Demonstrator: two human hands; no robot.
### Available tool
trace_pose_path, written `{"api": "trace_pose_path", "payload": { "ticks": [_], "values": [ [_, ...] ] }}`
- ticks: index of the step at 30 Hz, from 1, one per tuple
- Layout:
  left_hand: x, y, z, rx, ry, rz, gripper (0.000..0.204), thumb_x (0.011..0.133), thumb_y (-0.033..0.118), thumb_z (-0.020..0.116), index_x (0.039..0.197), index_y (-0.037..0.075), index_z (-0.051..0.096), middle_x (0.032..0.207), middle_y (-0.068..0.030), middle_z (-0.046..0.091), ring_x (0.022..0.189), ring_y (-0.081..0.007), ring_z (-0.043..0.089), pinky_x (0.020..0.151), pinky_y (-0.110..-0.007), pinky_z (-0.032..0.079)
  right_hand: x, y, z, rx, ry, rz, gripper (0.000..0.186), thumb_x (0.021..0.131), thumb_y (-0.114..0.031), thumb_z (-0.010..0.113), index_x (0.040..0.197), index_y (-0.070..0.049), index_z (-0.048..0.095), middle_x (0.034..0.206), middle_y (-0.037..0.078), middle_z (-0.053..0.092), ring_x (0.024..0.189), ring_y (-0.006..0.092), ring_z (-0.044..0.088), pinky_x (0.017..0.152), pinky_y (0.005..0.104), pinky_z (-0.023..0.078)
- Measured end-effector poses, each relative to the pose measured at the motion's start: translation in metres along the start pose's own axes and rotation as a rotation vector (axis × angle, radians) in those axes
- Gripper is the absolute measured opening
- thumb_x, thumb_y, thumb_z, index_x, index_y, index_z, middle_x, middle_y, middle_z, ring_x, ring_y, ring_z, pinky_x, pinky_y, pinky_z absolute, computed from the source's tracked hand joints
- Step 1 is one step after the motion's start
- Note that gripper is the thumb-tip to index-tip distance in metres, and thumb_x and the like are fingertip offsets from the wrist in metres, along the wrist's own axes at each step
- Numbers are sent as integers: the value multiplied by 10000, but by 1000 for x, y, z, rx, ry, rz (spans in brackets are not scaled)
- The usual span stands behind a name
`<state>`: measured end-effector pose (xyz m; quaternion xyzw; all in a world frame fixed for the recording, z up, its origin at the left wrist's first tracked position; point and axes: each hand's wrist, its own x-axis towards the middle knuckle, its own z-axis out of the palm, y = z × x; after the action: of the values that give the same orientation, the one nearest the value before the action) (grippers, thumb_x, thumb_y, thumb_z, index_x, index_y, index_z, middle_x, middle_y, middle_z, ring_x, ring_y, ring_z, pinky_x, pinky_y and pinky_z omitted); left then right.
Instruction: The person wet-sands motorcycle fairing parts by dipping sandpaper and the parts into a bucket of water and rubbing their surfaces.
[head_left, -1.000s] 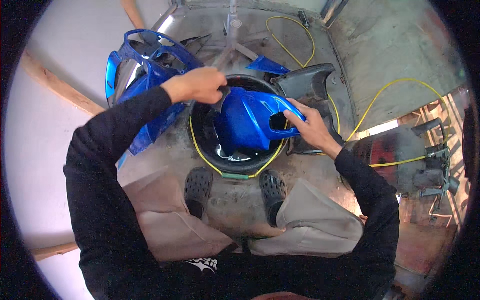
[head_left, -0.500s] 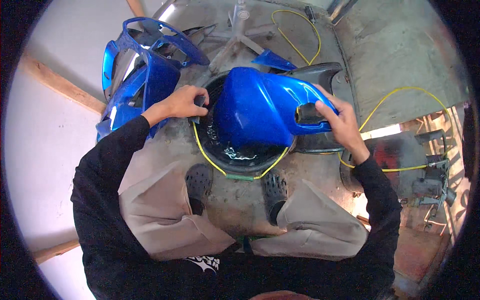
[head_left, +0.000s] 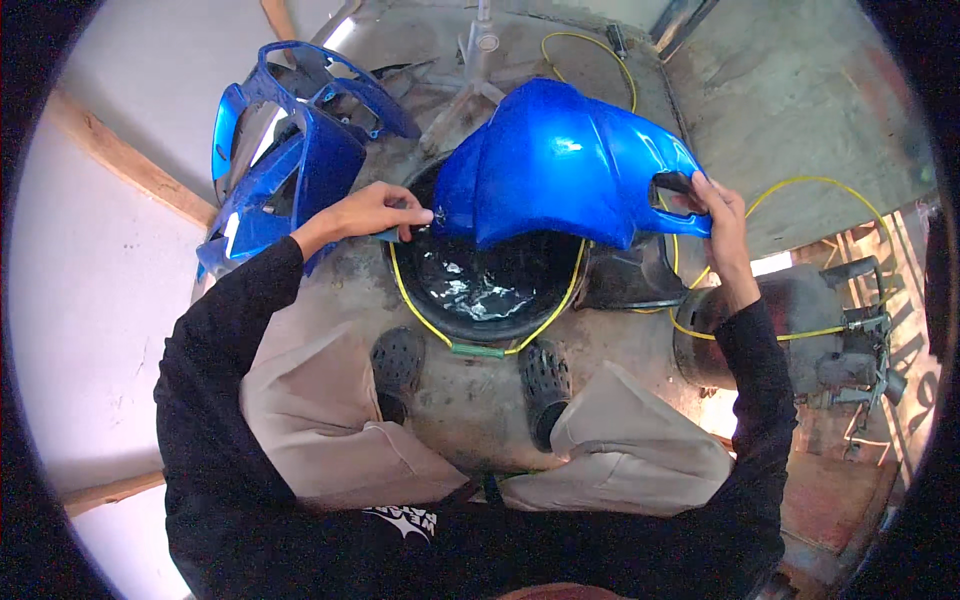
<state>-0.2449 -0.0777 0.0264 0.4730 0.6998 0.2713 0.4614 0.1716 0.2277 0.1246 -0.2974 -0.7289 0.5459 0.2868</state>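
Lifted higher since the earlier frame, the blue fairing panel (head_left: 565, 165) now hangs above the black basin (head_left: 487, 290) of water at frame centre. The left hand (head_left: 375, 212) pinches its left edge; the right hand (head_left: 722, 215) grips its right edge at a cutout. More blue panels (head_left: 300, 150) lean at upper left (against a pale wall), a dark gas cylinder (head_left: 790, 325) at right, yellow hose (head_left: 800, 190) looping round
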Motion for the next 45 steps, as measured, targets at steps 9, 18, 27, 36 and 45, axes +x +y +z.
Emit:
{"api": "trace_pose_path", "payload": {
  "ticks": [9,18,27,36,45],
  "values": [
    [-7,2,-9,-205,57,-156,716,1043,644,586,1243,-31,715,1030,-125,835,912,-138,679,867,-295,481,6,6,32,263,62,55,440,1056,-372,698,1168,50,750,1059,99,760,962,208,756,880,309,587],
    [-31,38,21,-508,121,241,983,1037,818,343,1479,-26,586,1004,-124,823,502,-53,338,520,-219,302,-4,24,77,486,39,165,449,1062,-410,691,1187,15,769,1094,51,748,923,105,623,855,297,492],
    [-37,-3,-2,-1038,524,357,481,1054,449,591,705,119,569,492,-5,476,344,-122,327,399,-290,231,-11,64,136,-28,-461,176,597,1103,-528,579,1131,42,753,1053,50,725,919,140,626,841,302,495],
    [-59,-12,-6,-855,705,361,321,979,319,701,762,116,580,526,11,492,348,-95,355,396,-269,255,80,144,193,-277,-656,480,556,1143,-407,419,1158,37,753,1171,184,779,1048,252,752,942,409,596],
    [-59,-2,17,-784,845,129,630,845,244,841,1360,36,543,1233,-127,645,1084,-242,669,919,-392,562,83,223,234,-790,-726,332,555,970,-402,635,1137,112,756,1148,297,763,1076,440,742,945,487,589]
  ]
}}
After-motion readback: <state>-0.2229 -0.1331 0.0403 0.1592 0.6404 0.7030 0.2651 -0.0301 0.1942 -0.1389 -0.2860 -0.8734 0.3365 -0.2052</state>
